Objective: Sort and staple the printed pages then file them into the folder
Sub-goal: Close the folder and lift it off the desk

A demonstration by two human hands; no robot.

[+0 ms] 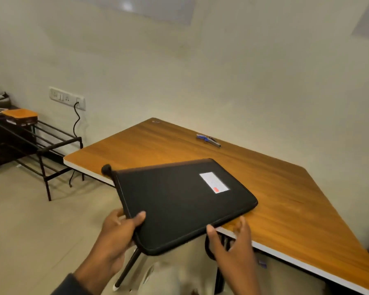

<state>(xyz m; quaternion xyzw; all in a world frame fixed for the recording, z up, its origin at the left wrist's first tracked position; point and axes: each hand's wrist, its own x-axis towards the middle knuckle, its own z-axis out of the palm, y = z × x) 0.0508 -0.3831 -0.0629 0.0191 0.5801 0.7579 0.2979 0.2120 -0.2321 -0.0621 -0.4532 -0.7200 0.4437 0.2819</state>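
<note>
My left hand (119,228) pinches the near corner of the folder (179,199) and my right hand (230,239), fingers loose, touches its edge, half over the bench (285,199); it seems stiff and light, best held by edges.

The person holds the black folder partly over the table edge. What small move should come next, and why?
Probably lay the folder flat on the table. The left hand grips its near corner, the right hand only touches its near edge, and part of it hangs beyond the table edge.
</note>
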